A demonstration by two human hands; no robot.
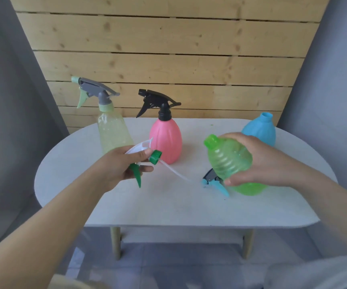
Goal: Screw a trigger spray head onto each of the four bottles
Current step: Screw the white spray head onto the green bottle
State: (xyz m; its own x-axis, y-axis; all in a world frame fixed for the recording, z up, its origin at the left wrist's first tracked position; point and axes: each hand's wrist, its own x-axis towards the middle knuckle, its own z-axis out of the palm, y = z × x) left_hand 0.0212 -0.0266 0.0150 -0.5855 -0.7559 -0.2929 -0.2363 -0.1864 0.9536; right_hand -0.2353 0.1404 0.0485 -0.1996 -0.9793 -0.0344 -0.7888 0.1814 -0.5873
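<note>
A: What has the left hand (122,163) got?

B: It is closed around a white spray head (141,150), thumb over the top. The head's green collar (155,157) points toward the right hand, its green trigger (136,174) hangs down below the fingers, and a clear dip tube (174,171) trails out from the collar toward the right hand.

A: And the right hand (258,161)?

B: Wrapped over the green bottle (231,161), fingers on top and thumb under its lower side. The bottle is tilted, its open neck aimed at the left hand (the two are near but apart).

A: What lies just under that hand?

B: A loose blue spray head (215,181) on the counter (168,205), partly hidden by the green bottle, blue trigger sticking out toward the viewer.

A: Farther out?

B: Beyond the right hand, a blue bottle (260,131) stands upright with a bare neck. Beyond the left hand stands a yellow bottle (112,132) with a grey and pale green head fitted. Between the hands, farther back, a pink bottle (165,140) carries a black head. Behind the counter is a plank wall (168,49).
</note>
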